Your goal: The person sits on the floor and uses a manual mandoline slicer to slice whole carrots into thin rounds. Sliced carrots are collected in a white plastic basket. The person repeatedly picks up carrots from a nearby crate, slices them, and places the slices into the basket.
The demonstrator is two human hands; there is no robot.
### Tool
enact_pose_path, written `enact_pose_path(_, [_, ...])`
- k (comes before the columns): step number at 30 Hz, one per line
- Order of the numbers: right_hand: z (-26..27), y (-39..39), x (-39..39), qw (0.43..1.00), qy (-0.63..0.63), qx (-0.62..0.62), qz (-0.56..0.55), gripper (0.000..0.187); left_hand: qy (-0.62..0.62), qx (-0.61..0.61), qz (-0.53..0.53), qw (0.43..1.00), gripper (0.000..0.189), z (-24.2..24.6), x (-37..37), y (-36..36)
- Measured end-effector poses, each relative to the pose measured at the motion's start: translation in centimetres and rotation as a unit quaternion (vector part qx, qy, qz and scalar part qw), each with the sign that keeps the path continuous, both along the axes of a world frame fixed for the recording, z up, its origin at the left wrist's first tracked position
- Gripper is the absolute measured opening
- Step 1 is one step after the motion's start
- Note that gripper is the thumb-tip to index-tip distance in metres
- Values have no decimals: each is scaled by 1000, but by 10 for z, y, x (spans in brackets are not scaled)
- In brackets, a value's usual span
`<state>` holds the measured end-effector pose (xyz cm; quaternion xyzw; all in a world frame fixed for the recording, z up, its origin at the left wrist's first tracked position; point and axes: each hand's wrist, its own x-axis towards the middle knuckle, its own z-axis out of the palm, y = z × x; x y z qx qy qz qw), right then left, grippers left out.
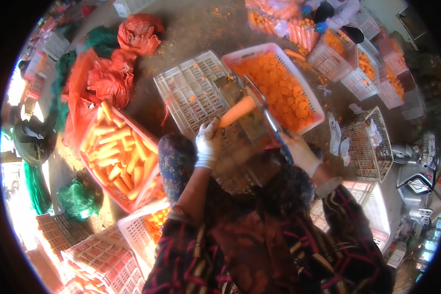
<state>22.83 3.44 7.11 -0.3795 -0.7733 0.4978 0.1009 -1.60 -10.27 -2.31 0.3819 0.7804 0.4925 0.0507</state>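
My left hand, in a white glove, grips the thick end of a peeled carrot. The carrot points away from me to the right, over a wooden board on an upturned plastic crate. My right hand, also gloved, is closed around the blue handle of a long metal cutter. The cutter's metal frame lies just past the carrot's far tip; whether they touch is unclear. Beyond it, a pale pink crate holds many round carrot slices.
At my left stands a red crate of whole peeled carrots. Red woven sacks lie behind it. A wire basket stands at right. Farther back, a person in blue gloves is beside bagged carrots and filled crates.
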Motion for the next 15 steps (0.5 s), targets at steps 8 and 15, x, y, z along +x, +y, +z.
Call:
enact_pose_path(8, [-23, -13, -5, 989, -92, 24, -114, 58, -7, 1, -16, 1000, 34, 8, 8, 8])
enact_pose_path(15, [-12, 9, 9, 996, -49, 55, 42, 36, 9, -17, -10, 1000, 34, 3, 4, 4])
